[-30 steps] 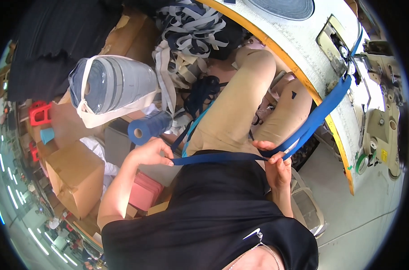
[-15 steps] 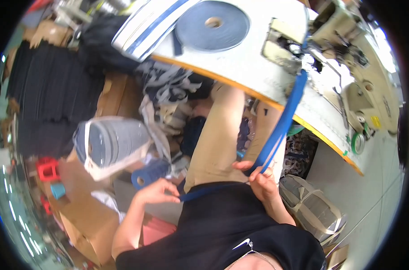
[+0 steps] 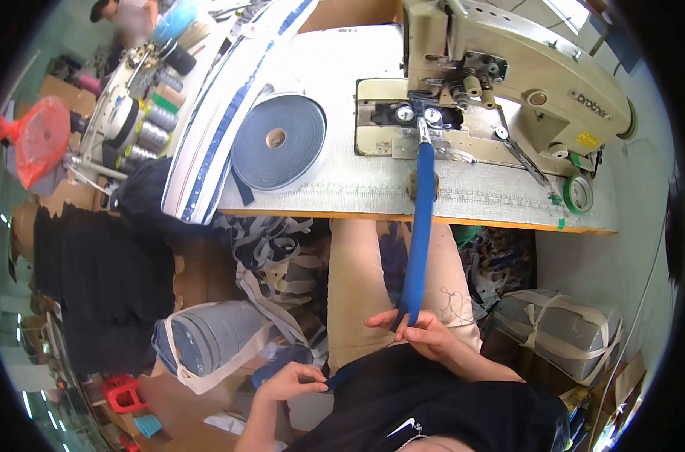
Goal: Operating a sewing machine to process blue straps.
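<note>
I see matt woven blue webbing strap (image 3: 419,233), painted-metal sewing machine (image 3: 508,68) with semi-gloss finish, matt grey tabletop (image 3: 342,173), dark fabric tape roll (image 3: 278,141).

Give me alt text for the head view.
Seated at a sewing machine, a person holds a blue strap running from the needle area down to the lap, right hand pinching it, left hand gripping its lower end. A dark tape roll lies on the table.

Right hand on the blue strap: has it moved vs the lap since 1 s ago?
Cannot tell for sure: the head camera tilted. The right hand pinches the blue strap over the tan thighs, roughly as before.
</note>
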Action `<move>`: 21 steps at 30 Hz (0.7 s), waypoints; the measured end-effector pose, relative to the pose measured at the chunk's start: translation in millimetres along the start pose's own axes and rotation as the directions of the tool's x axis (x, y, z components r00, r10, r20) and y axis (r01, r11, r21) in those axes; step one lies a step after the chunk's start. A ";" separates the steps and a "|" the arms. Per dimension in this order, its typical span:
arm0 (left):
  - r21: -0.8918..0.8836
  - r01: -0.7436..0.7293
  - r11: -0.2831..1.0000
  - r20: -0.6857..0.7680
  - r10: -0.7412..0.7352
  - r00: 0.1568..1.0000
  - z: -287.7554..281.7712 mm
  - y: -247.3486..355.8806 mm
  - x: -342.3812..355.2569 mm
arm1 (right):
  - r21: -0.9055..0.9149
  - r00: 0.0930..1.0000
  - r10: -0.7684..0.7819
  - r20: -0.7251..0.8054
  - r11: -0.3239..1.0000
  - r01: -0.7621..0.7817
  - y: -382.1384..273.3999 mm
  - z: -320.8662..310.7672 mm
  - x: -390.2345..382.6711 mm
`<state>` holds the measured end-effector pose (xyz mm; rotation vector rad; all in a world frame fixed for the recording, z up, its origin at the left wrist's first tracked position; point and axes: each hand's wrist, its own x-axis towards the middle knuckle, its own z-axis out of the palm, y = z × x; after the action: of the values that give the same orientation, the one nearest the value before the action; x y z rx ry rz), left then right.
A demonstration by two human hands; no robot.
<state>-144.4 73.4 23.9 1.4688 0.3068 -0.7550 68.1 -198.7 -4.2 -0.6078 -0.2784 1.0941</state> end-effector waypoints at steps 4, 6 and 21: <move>0.006 0.025 1.000 0.031 -0.025 0.999 0.7 -0.5 1.7 | 0.058 1.000 -0.017 0.015 0.998 0.016 -0.2 1.1 0.1; 0.036 0.026 0.999 0.032 -0.027 0.999 1.1 -0.6 2.4 | 0.078 1.000 -0.024 0.017 0.997 0.023 0.5 0.4 -0.2; 0.063 -0.004 0.998 0.086 -0.002 0.996 2.0 15.5 10.4 | -0.088 0.996 0.058 -0.073 0.994 -0.064 -9.3 5.8 2.9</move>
<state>-127.6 67.5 29.7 1.4915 0.2186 -0.8310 73.4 -197.2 5.7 -0.7378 -0.2507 1.1208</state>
